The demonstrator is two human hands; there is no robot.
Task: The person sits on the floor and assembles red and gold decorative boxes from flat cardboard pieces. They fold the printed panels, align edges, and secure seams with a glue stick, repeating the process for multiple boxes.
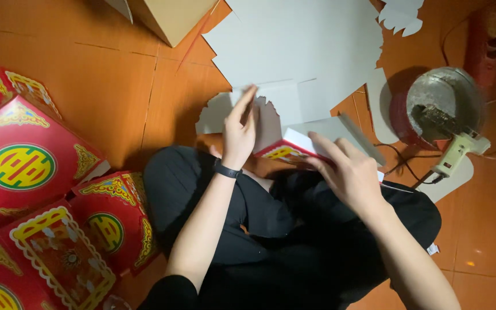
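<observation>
Centre of frame: left hand (240,131), fingers together, presses flat on a grey card flap (271,106); right hand (348,172), fingers clamped, grips the half-folded red box (285,152) above the lap; finished red boxes (35,189) crowd the left edge; glue gun (457,150) at right; bare orange floor (104,80) upper left.

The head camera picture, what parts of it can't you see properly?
- Head view: the printed face of the red and white cardboard piece is mostly covered by the right hand.
- The left hand hides part of the grey card sheet.
- The red decorated boxes run off the left and bottom edges.
- The glue gun tip is too small to make out.
</observation>
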